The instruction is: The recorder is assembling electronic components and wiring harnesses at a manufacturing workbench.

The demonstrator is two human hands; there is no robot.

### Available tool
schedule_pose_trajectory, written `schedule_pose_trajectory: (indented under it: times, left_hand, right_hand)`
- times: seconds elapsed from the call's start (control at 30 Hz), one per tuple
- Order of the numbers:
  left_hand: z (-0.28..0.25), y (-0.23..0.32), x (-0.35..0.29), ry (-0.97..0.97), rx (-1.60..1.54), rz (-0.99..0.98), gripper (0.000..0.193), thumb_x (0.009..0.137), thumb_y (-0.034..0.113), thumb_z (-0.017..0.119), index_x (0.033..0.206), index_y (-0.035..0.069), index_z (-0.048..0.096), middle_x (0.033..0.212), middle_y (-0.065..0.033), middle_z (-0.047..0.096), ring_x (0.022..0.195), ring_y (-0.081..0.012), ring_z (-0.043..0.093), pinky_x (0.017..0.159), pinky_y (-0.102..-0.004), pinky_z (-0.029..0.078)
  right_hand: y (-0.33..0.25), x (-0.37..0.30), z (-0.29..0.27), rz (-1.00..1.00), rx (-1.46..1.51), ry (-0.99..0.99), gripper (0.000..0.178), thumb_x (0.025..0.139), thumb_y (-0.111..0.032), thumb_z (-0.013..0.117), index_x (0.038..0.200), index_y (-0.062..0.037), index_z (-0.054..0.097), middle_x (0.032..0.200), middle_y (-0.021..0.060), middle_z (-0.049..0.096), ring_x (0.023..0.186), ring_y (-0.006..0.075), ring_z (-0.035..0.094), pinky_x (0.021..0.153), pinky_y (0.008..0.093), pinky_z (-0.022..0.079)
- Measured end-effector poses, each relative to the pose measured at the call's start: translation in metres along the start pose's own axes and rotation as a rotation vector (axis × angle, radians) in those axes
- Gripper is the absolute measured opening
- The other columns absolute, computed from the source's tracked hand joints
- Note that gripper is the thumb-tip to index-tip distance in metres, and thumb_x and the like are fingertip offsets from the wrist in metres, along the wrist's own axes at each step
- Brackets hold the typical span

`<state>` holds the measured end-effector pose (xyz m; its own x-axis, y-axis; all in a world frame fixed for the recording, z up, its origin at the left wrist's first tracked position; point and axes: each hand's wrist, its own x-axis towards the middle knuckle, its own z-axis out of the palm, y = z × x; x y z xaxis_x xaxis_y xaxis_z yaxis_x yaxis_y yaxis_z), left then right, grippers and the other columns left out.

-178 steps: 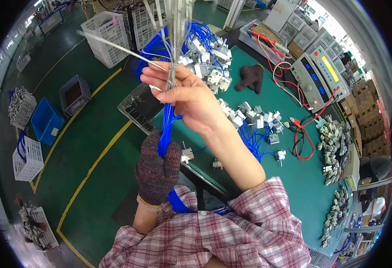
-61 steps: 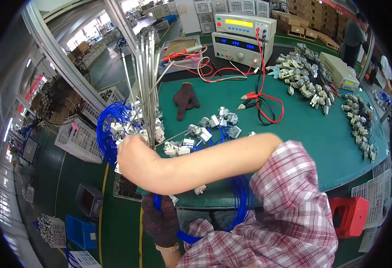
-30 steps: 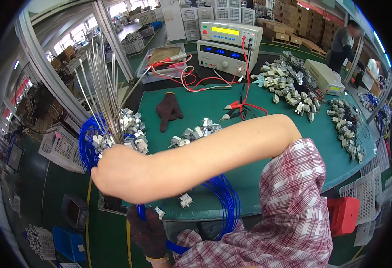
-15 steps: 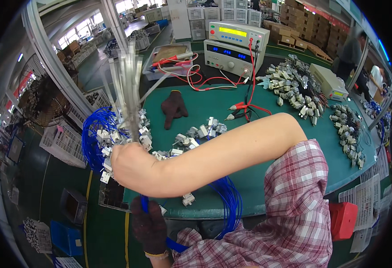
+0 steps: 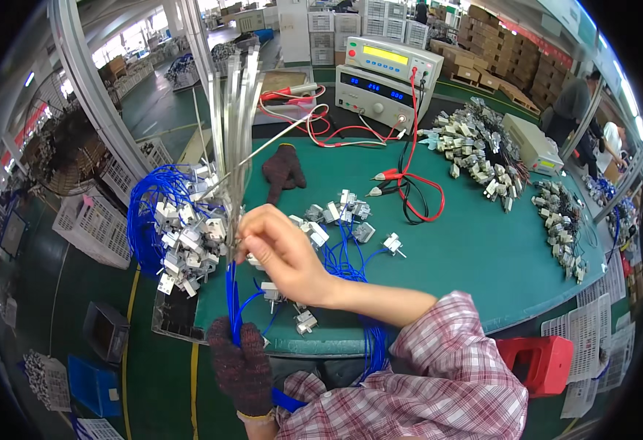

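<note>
Spreading around and beyond both hands, a green workshop floor [image 5: 162, 374] bears a green-topped table [image 5: 446, 271], a long wire bundle [image 5: 235, 169] over its near left corner.
The bundle's long axis runs away from the wearer: pale strands fan out past the right hand [image 5: 288, 257], blue wires point back into the gloved left hand [image 5: 241, 370]. The left is closed around them; the right's fingers curl together at the bundle, whether pinching it I cannot tell. Beyond the right hand lies a dark glove [image 5: 283, 172]; left of it, small white connectors [image 5: 189, 242].
</note>
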<state>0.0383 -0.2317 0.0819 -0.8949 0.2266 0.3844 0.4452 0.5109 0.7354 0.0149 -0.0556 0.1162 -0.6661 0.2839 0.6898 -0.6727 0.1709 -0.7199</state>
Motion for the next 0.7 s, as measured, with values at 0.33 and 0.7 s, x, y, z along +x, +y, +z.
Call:
schedule_pose_trajectory:
  times: [0.33,0.7]
  left_hand:
    - [0.012,-0.020,-0.007,0.060,-0.069,0.039,0.035,0.086,0.026,0.061,0.108,0.000,0.052,0.080,-0.0107,0.058,0.068,-0.0189,0.057,0.065,-0.0336,0.047]
    - [0.006,-0.016,-0.017,0.022,-0.001,0.242,0.035,0.086,0.025,0.063,0.107,-0.001,0.055,0.085,-0.0176,0.060,0.072,-0.0305,0.059,0.066,-0.0375,0.048]
  right_hand:
    - [0.014,-0.022,0.009,0.410,0.554,0.380,0.016,0.097,-0.021,0.049,0.094,-0.0053,0.052,0.098,0.0048,0.055,0.083,0.0169,0.061,0.074,0.0314,0.051]
    - [0.032,-0.030,0.020,0.923,1.128,0.406,0.017,0.096,-0.021,0.049,0.097,-0.0042,0.052,0.099,0.0092,0.058,0.066,0.0124,0.063,0.057,0.0267,0.057]
